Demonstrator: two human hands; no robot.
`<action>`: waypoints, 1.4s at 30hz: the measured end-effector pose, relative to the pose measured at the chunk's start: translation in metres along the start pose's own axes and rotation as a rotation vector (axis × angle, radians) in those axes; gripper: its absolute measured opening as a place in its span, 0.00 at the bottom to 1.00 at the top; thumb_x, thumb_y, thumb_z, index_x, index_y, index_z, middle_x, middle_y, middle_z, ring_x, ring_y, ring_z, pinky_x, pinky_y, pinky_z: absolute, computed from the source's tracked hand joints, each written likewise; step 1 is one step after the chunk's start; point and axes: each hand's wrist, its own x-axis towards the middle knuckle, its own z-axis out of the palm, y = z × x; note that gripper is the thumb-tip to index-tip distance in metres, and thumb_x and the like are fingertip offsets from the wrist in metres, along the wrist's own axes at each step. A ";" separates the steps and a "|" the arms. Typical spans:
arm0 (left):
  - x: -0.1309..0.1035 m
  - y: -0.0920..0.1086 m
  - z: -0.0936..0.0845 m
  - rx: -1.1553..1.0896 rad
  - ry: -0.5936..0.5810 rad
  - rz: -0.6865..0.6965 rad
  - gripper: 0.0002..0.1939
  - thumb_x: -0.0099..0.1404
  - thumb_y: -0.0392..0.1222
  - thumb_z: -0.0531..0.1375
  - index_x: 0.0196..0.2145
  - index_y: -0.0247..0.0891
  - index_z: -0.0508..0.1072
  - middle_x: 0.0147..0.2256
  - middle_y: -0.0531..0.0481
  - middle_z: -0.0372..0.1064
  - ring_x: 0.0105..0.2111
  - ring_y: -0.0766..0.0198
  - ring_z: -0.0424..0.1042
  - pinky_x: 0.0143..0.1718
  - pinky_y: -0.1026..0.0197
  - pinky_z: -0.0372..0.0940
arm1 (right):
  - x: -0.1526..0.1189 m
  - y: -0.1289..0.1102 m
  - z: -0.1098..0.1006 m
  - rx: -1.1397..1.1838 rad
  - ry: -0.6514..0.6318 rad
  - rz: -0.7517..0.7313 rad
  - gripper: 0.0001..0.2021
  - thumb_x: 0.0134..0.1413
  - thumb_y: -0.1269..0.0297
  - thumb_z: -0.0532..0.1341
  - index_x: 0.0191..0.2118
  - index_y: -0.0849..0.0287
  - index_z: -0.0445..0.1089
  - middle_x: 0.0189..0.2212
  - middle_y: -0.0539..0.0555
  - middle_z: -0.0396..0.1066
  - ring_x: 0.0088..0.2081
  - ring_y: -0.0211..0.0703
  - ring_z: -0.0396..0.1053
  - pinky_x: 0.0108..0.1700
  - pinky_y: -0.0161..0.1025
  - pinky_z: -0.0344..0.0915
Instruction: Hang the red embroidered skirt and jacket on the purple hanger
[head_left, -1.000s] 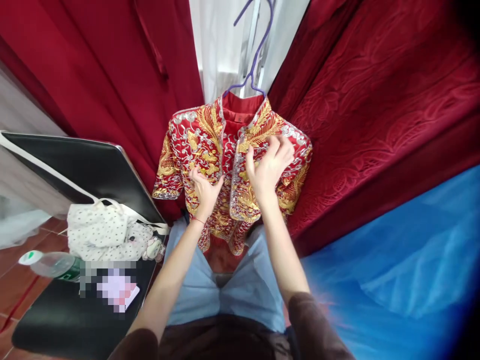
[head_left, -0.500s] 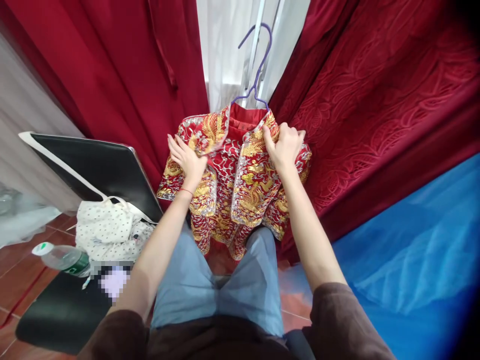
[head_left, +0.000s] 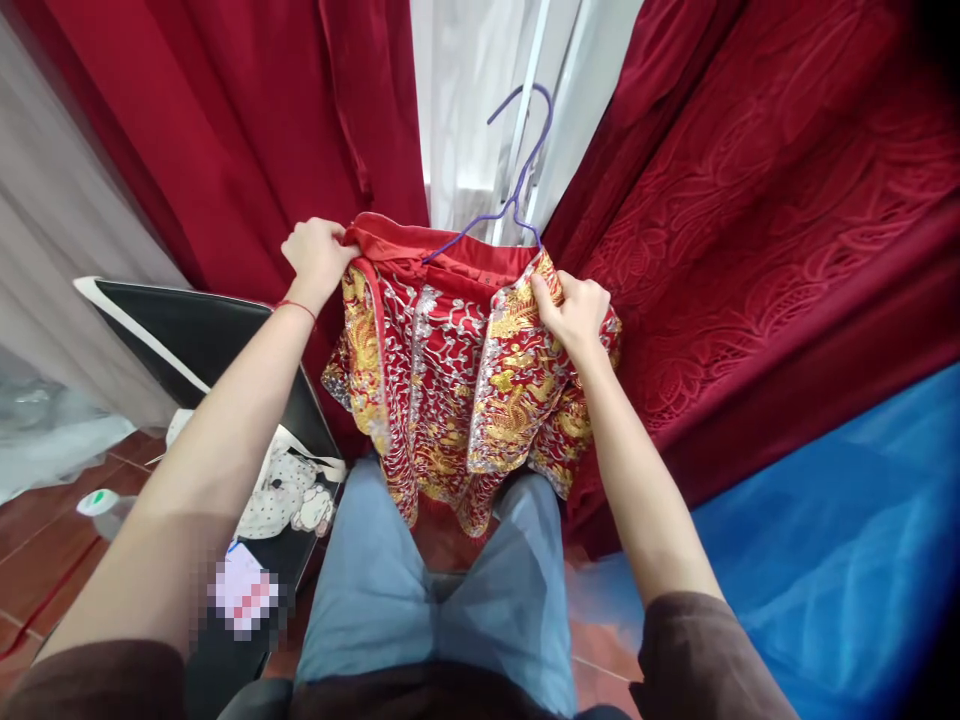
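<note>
A red jacket (head_left: 442,400) with gold and silver embroidery hangs in front of my knees, its front open and the red lining showing at the neck. My left hand (head_left: 319,255) is closed on the jacket's left-side edge near the collar, pulling it outward. On the other side, my right hand (head_left: 577,310) grips the jacket's shoulder, thumb on the front. A purple hanger (head_left: 517,190) rises from the neck opening. Its left arm shows bare above the lining, while its right arm runs under the collar by my right hand.
To the left stands a black chair (head_left: 187,320) with a dotted white cloth bag (head_left: 274,500) on its seat. A plastic bottle (head_left: 112,510) is partly behind my left forearm. Dark red curtains (head_left: 247,130) hang ahead; blue fabric (head_left: 840,540) spreads at the right.
My left hand has moved left and up from the jacket's front, drawing that side outward off the hanger's left arm. My right hand keeps its hold on the shoulder.
</note>
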 end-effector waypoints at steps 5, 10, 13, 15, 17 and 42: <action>0.016 -0.002 0.009 -0.058 -0.052 -0.018 0.14 0.68 0.40 0.56 0.42 0.25 0.76 0.43 0.46 0.74 0.54 0.51 0.69 0.59 0.45 0.59 | 0.003 0.008 -0.005 0.039 -0.027 -0.019 0.28 0.64 0.39 0.48 0.25 0.57 0.64 0.19 0.52 0.63 0.28 0.44 0.66 0.36 0.38 0.56; 0.009 0.007 0.002 -0.455 -0.456 0.045 0.17 0.69 0.35 0.51 0.50 0.33 0.76 0.42 0.45 0.78 0.41 0.63 0.76 0.50 0.55 0.68 | 0.003 0.010 -0.008 0.061 -0.079 -0.010 0.30 0.66 0.38 0.47 0.27 0.58 0.67 0.19 0.51 0.62 0.29 0.43 0.65 0.37 0.38 0.55; -0.007 0.028 -0.006 -0.464 -0.547 0.318 0.20 0.74 0.44 0.48 0.51 0.34 0.75 0.42 0.45 0.77 0.42 0.62 0.76 0.49 0.56 0.67 | 0.001 0.004 -0.005 0.041 -0.082 0.017 0.31 0.67 0.38 0.45 0.29 0.59 0.69 0.21 0.52 0.64 0.31 0.44 0.66 0.38 0.38 0.56; -0.019 0.042 -0.006 -0.305 -0.550 0.482 0.23 0.74 0.53 0.49 0.47 0.34 0.77 0.41 0.45 0.76 0.44 0.58 0.75 0.49 0.56 0.65 | -0.001 -0.001 -0.005 0.015 -0.090 0.043 0.32 0.67 0.38 0.43 0.30 0.59 0.70 0.22 0.54 0.66 0.32 0.45 0.67 0.39 0.39 0.57; -0.031 0.051 0.001 -0.112 -0.471 0.578 0.25 0.71 0.60 0.52 0.44 0.35 0.77 0.38 0.44 0.76 0.44 0.54 0.74 0.48 0.55 0.63 | -0.003 -0.005 -0.007 -0.010 -0.113 0.052 0.32 0.68 0.39 0.42 0.32 0.59 0.70 0.24 0.55 0.68 0.33 0.46 0.68 0.41 0.40 0.57; -0.056 0.044 -0.004 0.143 -0.161 0.520 0.36 0.74 0.59 0.35 0.49 0.33 0.75 0.41 0.32 0.75 0.49 0.42 0.73 0.47 0.51 0.59 | -0.033 0.008 -0.107 -0.510 -0.422 0.094 0.28 0.73 0.52 0.40 0.50 0.64 0.72 0.41 0.69 0.78 0.43 0.57 0.75 0.40 0.42 0.62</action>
